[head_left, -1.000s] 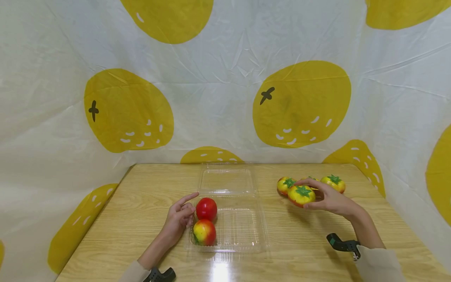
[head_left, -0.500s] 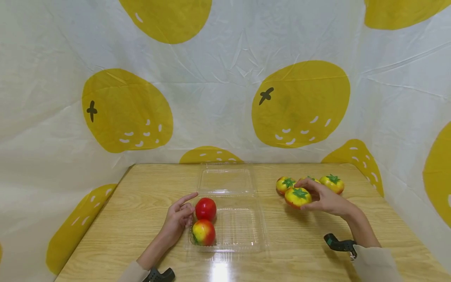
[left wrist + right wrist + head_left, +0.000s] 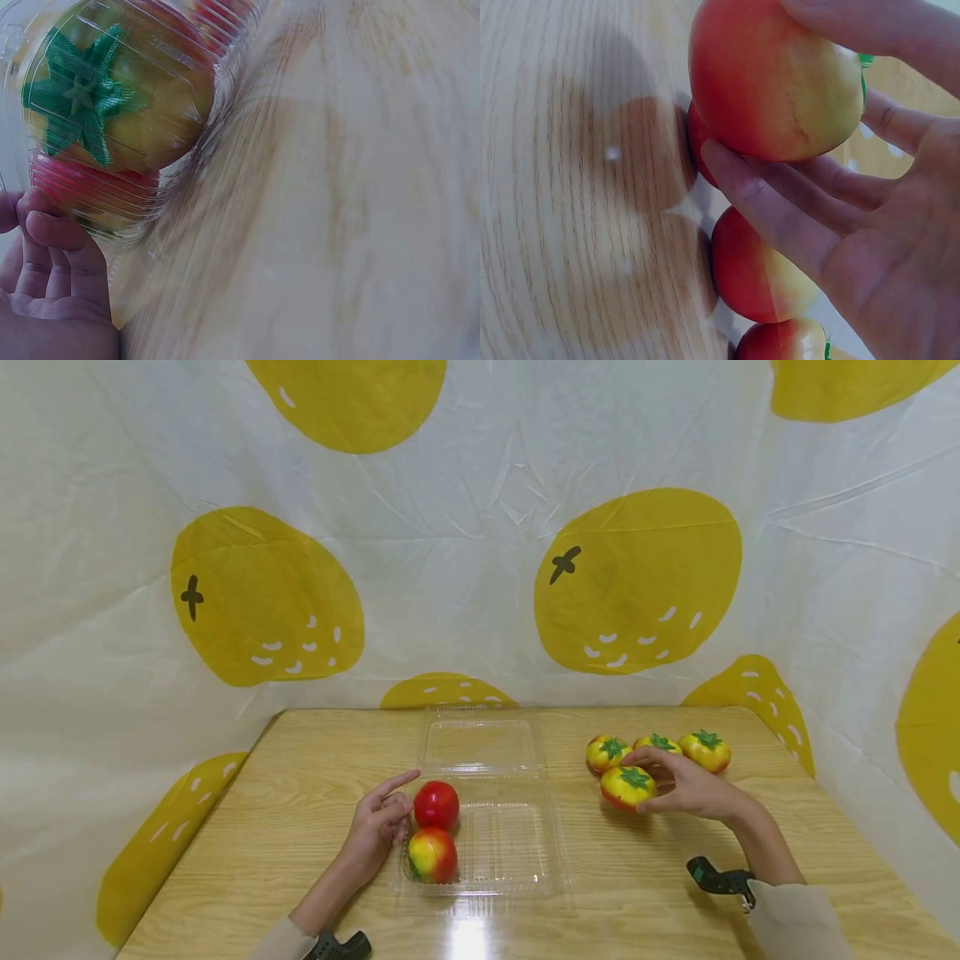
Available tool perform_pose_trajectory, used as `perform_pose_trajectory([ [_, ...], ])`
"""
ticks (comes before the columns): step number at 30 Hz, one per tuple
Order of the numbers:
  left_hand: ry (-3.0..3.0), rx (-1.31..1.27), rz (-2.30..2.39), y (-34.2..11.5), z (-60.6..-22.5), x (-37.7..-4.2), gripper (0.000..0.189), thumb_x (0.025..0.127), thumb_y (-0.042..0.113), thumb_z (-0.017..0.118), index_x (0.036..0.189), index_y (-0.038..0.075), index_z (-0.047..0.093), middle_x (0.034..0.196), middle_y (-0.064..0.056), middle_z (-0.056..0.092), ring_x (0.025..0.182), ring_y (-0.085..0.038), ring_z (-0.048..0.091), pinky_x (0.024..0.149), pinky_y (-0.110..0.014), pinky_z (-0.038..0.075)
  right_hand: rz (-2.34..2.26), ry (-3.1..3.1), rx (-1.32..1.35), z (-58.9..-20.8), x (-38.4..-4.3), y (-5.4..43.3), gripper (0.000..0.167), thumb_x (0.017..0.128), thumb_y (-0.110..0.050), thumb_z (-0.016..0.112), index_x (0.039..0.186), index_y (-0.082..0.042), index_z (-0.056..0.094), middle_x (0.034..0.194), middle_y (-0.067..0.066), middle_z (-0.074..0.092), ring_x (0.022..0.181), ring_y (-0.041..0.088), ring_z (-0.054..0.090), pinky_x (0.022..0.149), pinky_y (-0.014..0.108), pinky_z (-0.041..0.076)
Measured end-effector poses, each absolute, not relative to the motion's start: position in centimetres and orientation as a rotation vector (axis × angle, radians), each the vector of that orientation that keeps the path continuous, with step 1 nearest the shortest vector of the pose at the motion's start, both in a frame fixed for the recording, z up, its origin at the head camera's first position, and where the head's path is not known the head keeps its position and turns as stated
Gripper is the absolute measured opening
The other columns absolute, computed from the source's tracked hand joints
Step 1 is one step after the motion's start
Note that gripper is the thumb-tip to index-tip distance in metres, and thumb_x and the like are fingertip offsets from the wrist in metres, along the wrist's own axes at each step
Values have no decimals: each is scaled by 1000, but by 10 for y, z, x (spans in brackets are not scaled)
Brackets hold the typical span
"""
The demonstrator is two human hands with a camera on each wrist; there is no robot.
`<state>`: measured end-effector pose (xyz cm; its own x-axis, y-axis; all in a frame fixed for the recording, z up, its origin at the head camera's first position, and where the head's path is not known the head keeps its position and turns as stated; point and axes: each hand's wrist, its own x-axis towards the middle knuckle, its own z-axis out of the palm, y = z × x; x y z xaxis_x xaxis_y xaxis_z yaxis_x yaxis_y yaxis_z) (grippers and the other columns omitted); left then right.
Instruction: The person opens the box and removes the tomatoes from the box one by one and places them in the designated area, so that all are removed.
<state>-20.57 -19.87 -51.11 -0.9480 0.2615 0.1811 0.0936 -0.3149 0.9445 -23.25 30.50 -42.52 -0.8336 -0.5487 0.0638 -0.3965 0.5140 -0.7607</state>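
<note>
The right hand (image 3: 693,787) grips a yellow-and-red fruit (image 3: 627,787), thumb and fingers moderately spread around it, up off the table (image 3: 630,877) in front of three similar fruits (image 3: 707,751)! Over at the clear container (image 3: 510,856), the left hand (image 3: 375,828) points its index finger, the rest curled at the left edge; whether they pinch it, there's no telling. Bare wood runs from the held fruit to the container's right edge, and the lid (image 3: 483,743) lies back toward the table's far edge.

Right hand (image 3: 885,244) grips a fruit (image 3: 769,82) (red and yellow).
</note>
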Motion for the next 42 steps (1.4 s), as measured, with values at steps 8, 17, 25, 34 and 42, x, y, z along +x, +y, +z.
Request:
perform_pose_trajectory([
  [8,1765,462,2426,-199,-509,-205,52,101,-1,49,151,-10,38,77,7,61,55,-5,53,51,-16,46,-1190,2597,-800,-426,-233,302,56,86,-17,83,133,-3,55,147,29,45,132,42,53,90,26,55],
  [17,1766,473,2424,-199,-510,-205,52,102,0,49,151,-10,39,77,7,61,54,-5,53,51,-16,45,-1174,2643,-751,-429,-235,301,56,84,-17,85,127,1,54,141,29,49,131,53,51,89,25,56],
  [25,1769,477,2424,-199,-510,-205,51,102,0,49,151,-10,39,77,7,61,54,-5,53,51,-16,45,-1128,2649,-733,-431,-236,297,56,85,-21,85,128,-2,54,132,22,59,124,40,58,96,47,57],
  [34,1779,456,2421,-198,-509,-204,52,101,0,49,151,-9,39,77,7,61,54,-6,53,51,-16,45,-1118,2638,-699,-434,-237,298,54,85,-22,85,127,-5,54,131,22,60,125,44,57,98,57,54],
  [42,1784,474,2422,-198,-511,-205,52,101,0,49,151,-10,38,77,7,61,54,-5,52,51,-15,45,-1096,2672,-719,-434,-236,296,57,85,-22,85,128,-2,53,130,21,61,122,40,59,95,52,57],
])
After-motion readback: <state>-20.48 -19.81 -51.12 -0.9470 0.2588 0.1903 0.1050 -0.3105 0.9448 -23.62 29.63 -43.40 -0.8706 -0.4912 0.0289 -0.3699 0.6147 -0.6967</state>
